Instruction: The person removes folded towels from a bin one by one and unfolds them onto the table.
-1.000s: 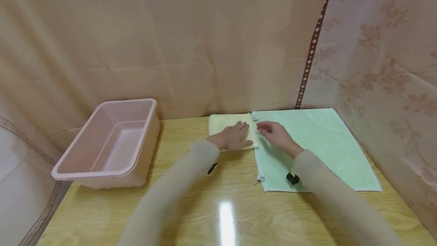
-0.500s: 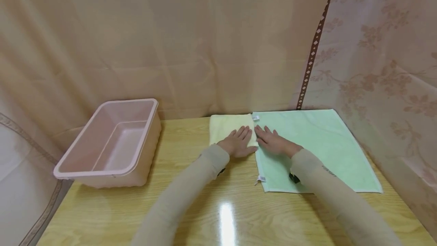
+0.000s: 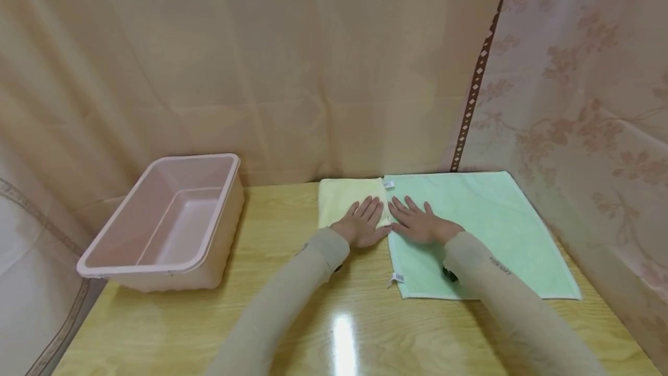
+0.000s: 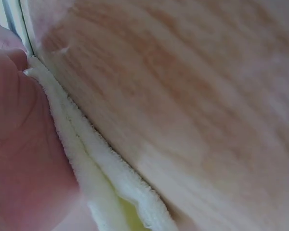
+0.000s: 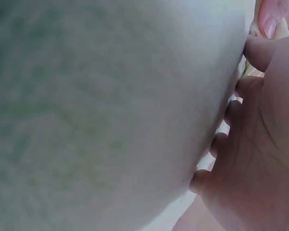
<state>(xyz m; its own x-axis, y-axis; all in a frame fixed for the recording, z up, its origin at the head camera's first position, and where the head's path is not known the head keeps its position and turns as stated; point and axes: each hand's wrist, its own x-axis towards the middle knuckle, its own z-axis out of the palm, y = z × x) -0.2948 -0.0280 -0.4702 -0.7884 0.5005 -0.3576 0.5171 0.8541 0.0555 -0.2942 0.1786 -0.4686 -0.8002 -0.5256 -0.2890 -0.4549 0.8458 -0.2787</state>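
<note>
A folded yellow towel [image 3: 339, 195] lies at the back middle of the table, its layered edge showing in the left wrist view. My left hand [image 3: 362, 226] rests flat on its right part, fingers straight. Right beside it a green towel [image 3: 485, 219] is spread out flat, with small white tags on its left edge. My right hand [image 3: 420, 224] lies with straight, spread fingers on the green towel's left edge, fingertips right at the seam between the two towels. In the right wrist view the fingertips [image 5: 219, 144] press on the green cloth. The two thumbs nearly meet.
A pink plastic basin [image 3: 156, 219] stands at the left of the wooden table [image 3: 292, 318]. Beige curtains [image 3: 282, 74] hang right behind the table, and a floral curtain [image 3: 590, 132] borders it on the right.
My right hand has gone from curled fingers above the seam to lying flat on the green towel's edge. My left hand has slid slightly right and nearer on the yellow towel.
</note>
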